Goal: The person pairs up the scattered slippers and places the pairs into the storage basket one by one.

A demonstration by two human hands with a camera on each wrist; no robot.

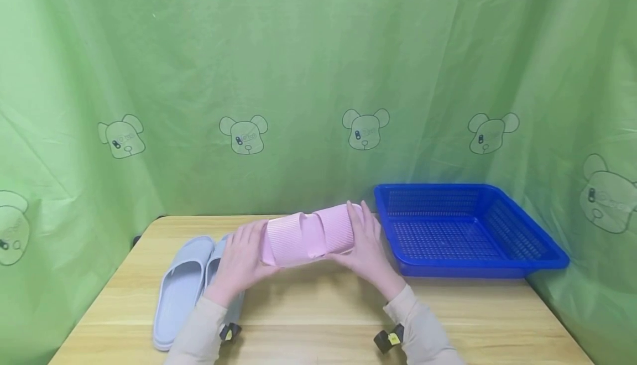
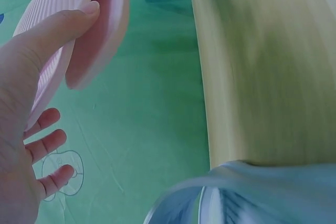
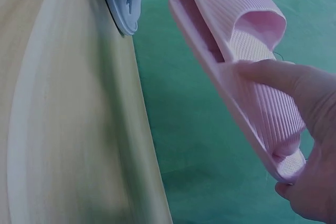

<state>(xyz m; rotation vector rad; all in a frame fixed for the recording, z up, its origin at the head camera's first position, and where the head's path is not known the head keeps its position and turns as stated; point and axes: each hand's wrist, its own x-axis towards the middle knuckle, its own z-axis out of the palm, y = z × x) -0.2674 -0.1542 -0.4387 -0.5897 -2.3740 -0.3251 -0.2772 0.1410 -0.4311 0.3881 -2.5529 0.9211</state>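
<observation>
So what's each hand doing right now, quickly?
Left hand: holding one end of the pink slippers.
Right hand: holding the other end of the same pink slippers.

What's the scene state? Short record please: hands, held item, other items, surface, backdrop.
left hand: grips left end of pink slippers
right hand: grips their right end
held item: pink slippers, two ribbed straps showing, held above the table
left side: grey-blue slippers, resting on the table, partly hidden by left hand and sleeve
right side: blue basket, perforated, open-topped
surface: wood-grain table
backdrop: green curtain with cartoon animal heads
</observation>
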